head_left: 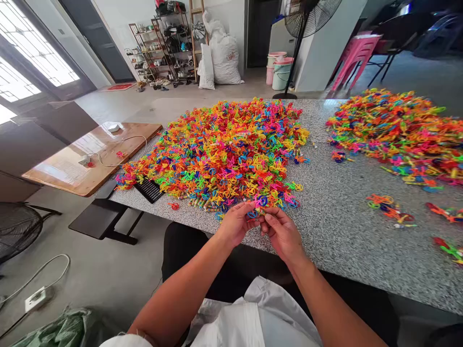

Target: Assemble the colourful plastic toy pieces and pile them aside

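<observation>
Where the surface (336, 236) meets its near edge, the left hand (237, 222) and right hand (281, 232) meet, fingertips pinching a small blue plastic piece (254, 213) between them. Just beyond lies the big heap of coloured pieces (224, 149); a second heap (398, 127) fills the far right corner.

Glossy plastic pieces (224, 149) heap on a speckled polished stone table (336, 231).

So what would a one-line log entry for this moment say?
left hand and right hand: together pinch small plastic piece | near edge of big colourful pile | granite table
</observation>
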### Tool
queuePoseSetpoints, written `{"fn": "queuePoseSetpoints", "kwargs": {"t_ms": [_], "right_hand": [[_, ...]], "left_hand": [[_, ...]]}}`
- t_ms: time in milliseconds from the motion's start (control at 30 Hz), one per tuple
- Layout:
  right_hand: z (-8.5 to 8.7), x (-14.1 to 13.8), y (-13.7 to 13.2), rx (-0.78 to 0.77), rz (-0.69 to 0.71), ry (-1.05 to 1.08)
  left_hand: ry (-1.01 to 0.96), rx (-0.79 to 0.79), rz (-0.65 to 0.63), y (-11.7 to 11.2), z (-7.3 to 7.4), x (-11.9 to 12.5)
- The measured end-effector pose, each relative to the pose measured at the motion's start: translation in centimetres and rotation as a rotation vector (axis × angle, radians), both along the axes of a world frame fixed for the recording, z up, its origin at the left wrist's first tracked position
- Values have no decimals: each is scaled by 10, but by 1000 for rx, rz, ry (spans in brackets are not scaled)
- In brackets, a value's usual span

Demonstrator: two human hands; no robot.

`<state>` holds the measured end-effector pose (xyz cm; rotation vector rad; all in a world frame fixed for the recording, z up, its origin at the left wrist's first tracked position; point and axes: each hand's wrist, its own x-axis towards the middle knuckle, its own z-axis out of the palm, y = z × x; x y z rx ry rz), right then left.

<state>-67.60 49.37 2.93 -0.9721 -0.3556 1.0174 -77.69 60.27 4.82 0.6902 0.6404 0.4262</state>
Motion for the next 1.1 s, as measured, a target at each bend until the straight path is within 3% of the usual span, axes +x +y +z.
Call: {"fn": "queuePoseSetpoints", "kwargs": {"t_ms": [233, 433, 633, 767, 900, 967, 1033, 1100], "right_hand": [[5, 0, -6, -19, 1, 93], [0, -6, -9, 8, -68, 9], [-7, -11, -8, -57, -121, 50], [-14, 33, -27, -174, -219, 89], [-21, 111, -68, -154, -680, 57], [-23, 129, -77, -163, -812, 34], [-24, 120, -69, -244, -707, -91], [-24, 90, -45, -361, -395, -342]], "left_hand": [[-2, 222, 120, -16, -2, 6], [96, 489, 224, -24, -9, 5], [176, 680, 201, -34, -19, 12], [170, 834, 86, -31, -29, 3], [486, 1158, 143, -3, -38, -38], [712, 1296, 164, 10, -43, -60], [881, 1355, 117, 16, -48, -74], [1004, 1363, 43, 15, -51, -78]]}}
